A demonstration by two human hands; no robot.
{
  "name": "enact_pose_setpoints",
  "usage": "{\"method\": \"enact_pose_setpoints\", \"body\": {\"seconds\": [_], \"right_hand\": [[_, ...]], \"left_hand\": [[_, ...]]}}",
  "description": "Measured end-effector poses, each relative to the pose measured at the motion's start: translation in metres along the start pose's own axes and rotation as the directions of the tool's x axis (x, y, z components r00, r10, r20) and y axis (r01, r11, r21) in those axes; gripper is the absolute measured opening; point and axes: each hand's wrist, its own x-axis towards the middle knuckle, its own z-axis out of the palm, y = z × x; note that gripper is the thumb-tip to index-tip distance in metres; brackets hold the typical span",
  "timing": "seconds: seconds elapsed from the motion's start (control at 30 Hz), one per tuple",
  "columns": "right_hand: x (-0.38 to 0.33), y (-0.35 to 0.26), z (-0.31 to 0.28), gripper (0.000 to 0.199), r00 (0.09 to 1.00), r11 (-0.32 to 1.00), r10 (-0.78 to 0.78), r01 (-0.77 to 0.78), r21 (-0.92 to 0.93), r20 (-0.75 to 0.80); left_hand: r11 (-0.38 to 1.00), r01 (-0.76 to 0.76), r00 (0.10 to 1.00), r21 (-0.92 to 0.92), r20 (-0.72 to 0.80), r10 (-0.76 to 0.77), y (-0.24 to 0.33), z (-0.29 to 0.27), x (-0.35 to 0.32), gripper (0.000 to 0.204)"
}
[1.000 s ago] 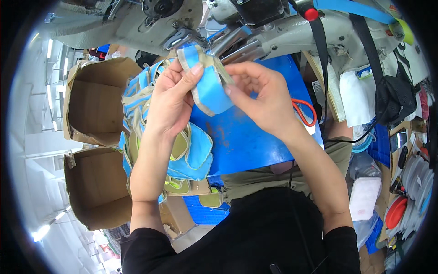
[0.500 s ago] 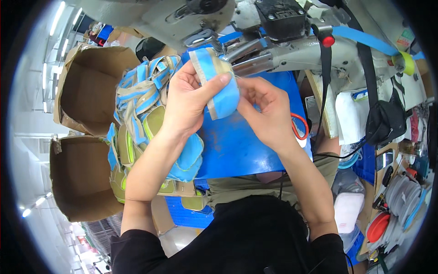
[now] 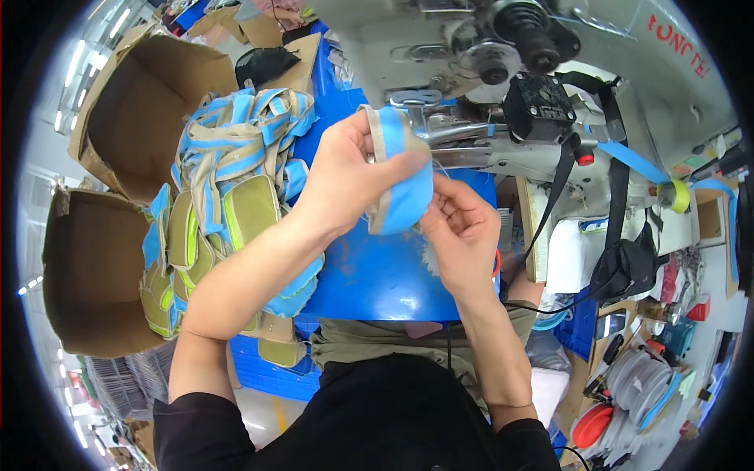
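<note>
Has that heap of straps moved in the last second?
No, not noticeably: the heap of straps still lies just right of the cardboard boxes; the view itself has shifted.

Beige-edged blue fabric strip (image 3: pixel 408 206), blue tabletop (image 3: pixel 377 282), brown boxes (image 3: pixel 102 275).

Pretty busy on both sides here
Two boxes (image 3: pixel 149 110) gape open on the left, black bundle (image 3: pixel 265 67) right by the upper one. Over right there's a black pouch (image 3: pixel 628 268) beside a white sheet (image 3: pixel 576 255), and lower down, pale discs (image 3: pixel 636 381) next to a red disc (image 3: pixel 593 426).
</note>
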Motion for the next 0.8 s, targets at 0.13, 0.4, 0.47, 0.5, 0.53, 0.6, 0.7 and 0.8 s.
{"method": "enact_pose_setpoints", "body": {"seconds": [0.13, 0.4, 0.47, 0.5, 0.53, 0.6, 0.7, 0.8], "right_hand": [[0.006, -0.019, 0.008, 0.033, 0.999, 0.999, 0.045, -0.045, 0.007, 0.002], [0.006, -0.015, 0.002, 0.035, 0.998, 0.998, 0.056, -0.056, 0.004, 0.021], [0.006, -0.015, 0.002, 0.035, 0.999, 0.999, 0.054, -0.053, -0.008, 0.009], [0.005, -0.016, 0.002, 0.035, 0.999, 0.999, 0.052, -0.052, -0.014, 0.004], [0.004, -0.016, 0.003, 0.034, 0.999, 0.999, 0.053, -0.053, -0.009, 0.003], [0.003, -0.017, 0.005, 0.034, 0.998, 0.998, 0.055, -0.055, 0.001, 0.002], [0.006, -0.018, 0.006, 0.034, 0.999, 0.999, 0.049, -0.049, 0.005, -0.016], [0.011, -0.02, 0.005, 0.032, 0.999, 0.999, 0.04, -0.04, -0.029, -0.019]], "left_hand": [[1.0, 0.028, 0.999, 0.003, 0.018, -0.028, 0.006, -0.004, 0.008, 0.036], [0.999, 0.015, 1.0, -0.03, -0.019, -0.016, 0.005, 0.0, -0.001, 0.045], [0.998, 0.045, 0.999, -0.032, -0.027, -0.046, 0.007, 0.001, 0.001, 0.046], [0.998, 0.056, 0.998, -0.036, -0.027, -0.057, 0.007, 0.002, 0.001, 0.046], [0.997, 0.064, 0.997, -0.04, -0.029, -0.065, 0.008, 0.002, 0.001, 0.045], [0.998, 0.055, 0.998, -0.044, -0.038, -0.056, 0.008, 0.002, 0.002, 0.044], [0.999, 0.034, 0.999, -0.038, -0.041, -0.035, 0.006, 0.003, 0.002, 0.041], [0.998, 0.035, 0.999, -0.05, -0.032, -0.037, 0.012, 0.004, 0.002, 0.04]]}}
